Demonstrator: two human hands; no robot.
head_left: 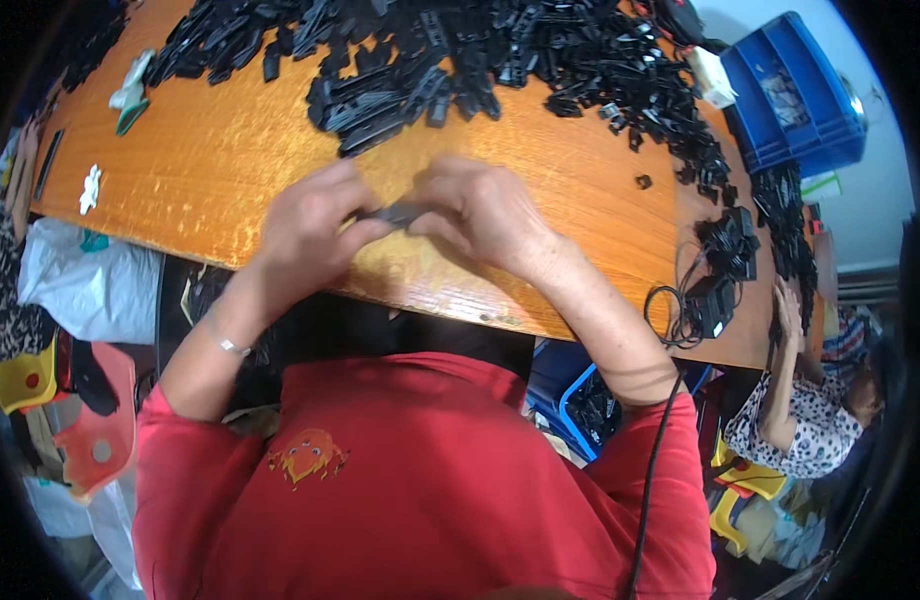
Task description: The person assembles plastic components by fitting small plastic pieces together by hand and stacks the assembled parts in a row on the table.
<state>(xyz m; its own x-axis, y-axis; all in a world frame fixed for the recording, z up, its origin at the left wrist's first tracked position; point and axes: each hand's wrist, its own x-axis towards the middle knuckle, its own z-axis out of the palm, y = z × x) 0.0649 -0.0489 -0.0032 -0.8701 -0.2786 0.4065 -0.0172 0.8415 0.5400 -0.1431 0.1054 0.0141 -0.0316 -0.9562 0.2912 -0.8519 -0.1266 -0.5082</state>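
Over the near part of the wooden table (230, 160), my left hand (318, 222) and my right hand (485, 212) meet around a small dark plastic piece (398, 213). Both hands pinch it between thumb and fingers, one at each end. Motion blurs the fingers, and most of the piece is covered by them, so its exact kind does not show. Just beyond my hands lies a big heap of black plastic parts (430, 70), some long and slotted, others small and clip-like.
Black adapters with cables (715, 290) lie at the table's right end. A blue bin (795, 95) stands at the back right. A glove (130, 92) and a white piece (90, 190) are on the left. Another person (795, 420) sits to the right; a white bag (85, 280) is at left.
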